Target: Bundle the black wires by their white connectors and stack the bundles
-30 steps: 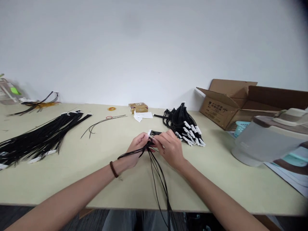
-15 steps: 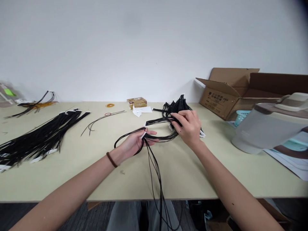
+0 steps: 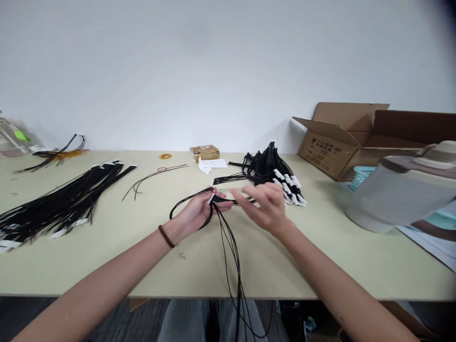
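Observation:
My left hand (image 3: pixel 197 206) is closed around a black wire harness (image 3: pixel 230 237) at its white connector (image 3: pixel 211 197). Loose wires hang from there past the table's front edge, and others loop to the left over the wrist. More of the black strands run rightward behind my right hand (image 3: pixel 265 204). That hand is open, its fingers apart and smeared by motion at the tips, beside the strands. Just behind it lies a pile of black harnesses (image 3: pixel 267 161) with several white connectors (image 3: pixel 290 187) at the near end.
Another heap of black harnesses (image 3: pixel 64 204) lies on the left of the table (image 3: pixel 142 266). Toward the wall are a small gold box (image 3: pixel 204 153), white paper (image 3: pixel 213 164), loose wires (image 3: pixel 153 175) and a yellow coil (image 3: pixel 165 156). At right stand a cardboard box (image 3: pixel 329 149) and a large jug (image 3: pixel 388 194).
My right hand has let go of the strands at the pile and moved left and down toward my left hand, its fingers spreading. The left hand keeps its hold on the harness.

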Available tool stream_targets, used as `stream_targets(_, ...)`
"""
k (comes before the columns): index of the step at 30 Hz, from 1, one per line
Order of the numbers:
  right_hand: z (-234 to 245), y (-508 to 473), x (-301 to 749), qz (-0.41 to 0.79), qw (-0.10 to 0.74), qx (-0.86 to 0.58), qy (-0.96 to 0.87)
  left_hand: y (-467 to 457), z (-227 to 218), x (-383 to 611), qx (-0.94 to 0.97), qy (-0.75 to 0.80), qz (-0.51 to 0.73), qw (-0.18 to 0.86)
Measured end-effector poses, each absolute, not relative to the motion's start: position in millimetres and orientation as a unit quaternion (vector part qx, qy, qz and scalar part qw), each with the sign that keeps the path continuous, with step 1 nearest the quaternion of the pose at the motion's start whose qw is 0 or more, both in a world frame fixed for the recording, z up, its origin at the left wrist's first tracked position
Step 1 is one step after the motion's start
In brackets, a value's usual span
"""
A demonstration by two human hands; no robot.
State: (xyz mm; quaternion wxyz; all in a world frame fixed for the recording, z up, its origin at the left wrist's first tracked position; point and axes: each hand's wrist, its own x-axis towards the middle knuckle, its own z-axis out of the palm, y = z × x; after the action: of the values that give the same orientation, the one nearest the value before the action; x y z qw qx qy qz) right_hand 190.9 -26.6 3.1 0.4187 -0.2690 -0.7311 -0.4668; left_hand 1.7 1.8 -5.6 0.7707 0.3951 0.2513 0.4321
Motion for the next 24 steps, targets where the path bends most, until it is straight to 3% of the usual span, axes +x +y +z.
stream_targets(7, -9, -26, 172, -0.365, 0.385, -0.230, -0.816, -9, 4, 6, 0.387, 0.243, 0.440, 0.773)
stream_targets(15, -8, -26, 172, -0.387, 0.360, -0.236, -0.815, -10, 1, 5, 0.386, 0.191, 0.404, 0.807)
stream_targets(24, -8, -27, 169, -0.407, 0.385, -0.219, -0.799, -13, 8, 5, 0.372, 0.178, 0.380, 0.828)
